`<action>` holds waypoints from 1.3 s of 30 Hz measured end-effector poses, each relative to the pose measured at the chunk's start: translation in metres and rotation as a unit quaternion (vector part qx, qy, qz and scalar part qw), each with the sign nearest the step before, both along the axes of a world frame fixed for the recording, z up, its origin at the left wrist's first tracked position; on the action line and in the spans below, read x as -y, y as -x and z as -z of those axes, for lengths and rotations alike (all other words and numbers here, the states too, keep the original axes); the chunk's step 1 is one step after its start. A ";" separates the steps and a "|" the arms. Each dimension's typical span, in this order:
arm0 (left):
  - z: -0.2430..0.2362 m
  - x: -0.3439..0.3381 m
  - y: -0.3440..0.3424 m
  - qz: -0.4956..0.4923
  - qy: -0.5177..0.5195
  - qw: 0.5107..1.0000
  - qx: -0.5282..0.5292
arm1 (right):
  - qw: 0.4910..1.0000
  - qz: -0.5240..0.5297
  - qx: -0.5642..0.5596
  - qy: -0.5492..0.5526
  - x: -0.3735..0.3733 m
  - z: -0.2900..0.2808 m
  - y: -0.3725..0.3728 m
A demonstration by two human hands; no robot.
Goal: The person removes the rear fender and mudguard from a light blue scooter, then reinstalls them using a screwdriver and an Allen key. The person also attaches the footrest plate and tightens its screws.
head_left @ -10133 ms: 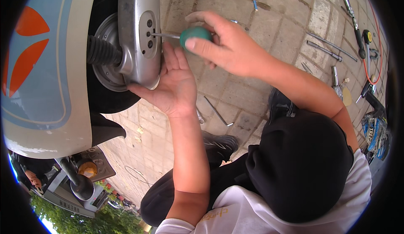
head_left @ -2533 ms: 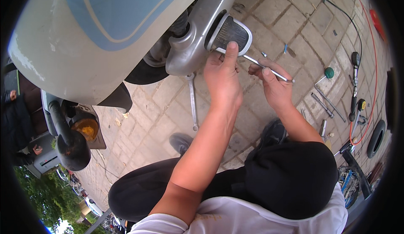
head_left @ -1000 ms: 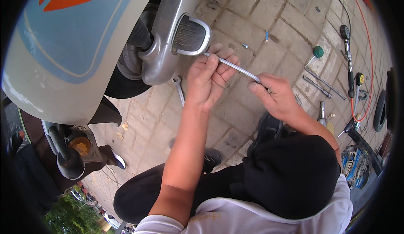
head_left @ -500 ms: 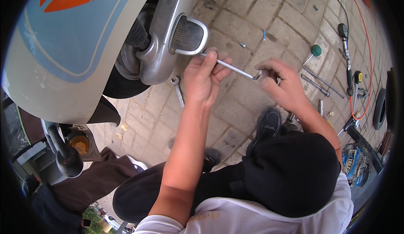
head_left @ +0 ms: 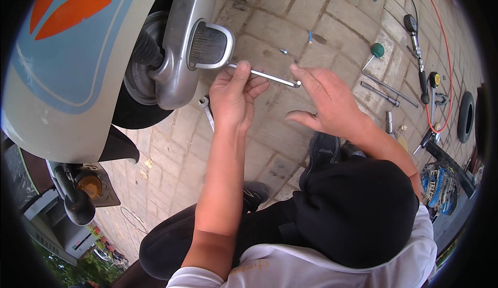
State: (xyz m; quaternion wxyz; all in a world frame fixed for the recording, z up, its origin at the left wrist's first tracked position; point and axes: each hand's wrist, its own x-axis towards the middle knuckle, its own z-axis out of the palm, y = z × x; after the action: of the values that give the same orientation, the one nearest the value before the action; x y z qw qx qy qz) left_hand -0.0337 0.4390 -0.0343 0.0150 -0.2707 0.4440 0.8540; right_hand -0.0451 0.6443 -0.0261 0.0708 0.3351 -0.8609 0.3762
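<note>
My left hand (head_left: 232, 93) pinches a silver hex key (head_left: 272, 77) between thumb and fingers. One end of the key meets the lower edge of a silver-rimmed, ribbed dark piece (head_left: 209, 47) on the grey cover (head_left: 181, 44) beside a scooter's wheel; the exact contact is hidden. The key's short bent end points toward my right hand (head_left: 332, 99). That hand is open, fingers stretched and thumb apart, close to the bent end and holding nothing. Below my left hand, a spanner (head_left: 206, 113) lies on the paving, partly covered by my forearm.
The scooter's pale blue and orange body panel (head_left: 72, 39) fills the upper left. On the paving lie a green-handled tool (head_left: 377, 50), long metal bars (head_left: 381, 94), a pressure gauge (head_left: 411, 24) with a red hose (head_left: 449, 70), and a small blue piece (head_left: 310, 36).
My right hand has uncurled from the hex key's bent end and spread its fingers. My left hand keeps its pinch. The whole view has shifted, and a bystander's leg at lower left has gone from its place.
</note>
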 end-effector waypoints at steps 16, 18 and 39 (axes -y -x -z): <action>0.076 0.007 -0.005 0.231 0.053 0.969 0.071 | 0.750 0.009 0.574 0.328 0.023 0.000 0.005; 0.108 -0.001 0.017 0.335 0.440 0.829 0.082 | 0.549 -0.006 0.720 0.426 0.023 0.002 0.004; 0.106 0.008 0.025 0.105 -0.004 0.990 0.094 | 0.467 -0.048 0.770 0.433 0.022 0.003 0.015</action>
State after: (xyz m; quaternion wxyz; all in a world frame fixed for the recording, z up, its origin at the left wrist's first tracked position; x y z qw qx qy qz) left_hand -0.0586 0.4310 -0.1400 0.1477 -0.3015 0.4629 0.8204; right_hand -0.0602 0.6225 -0.0295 -0.5023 -0.1230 -0.2772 0.8098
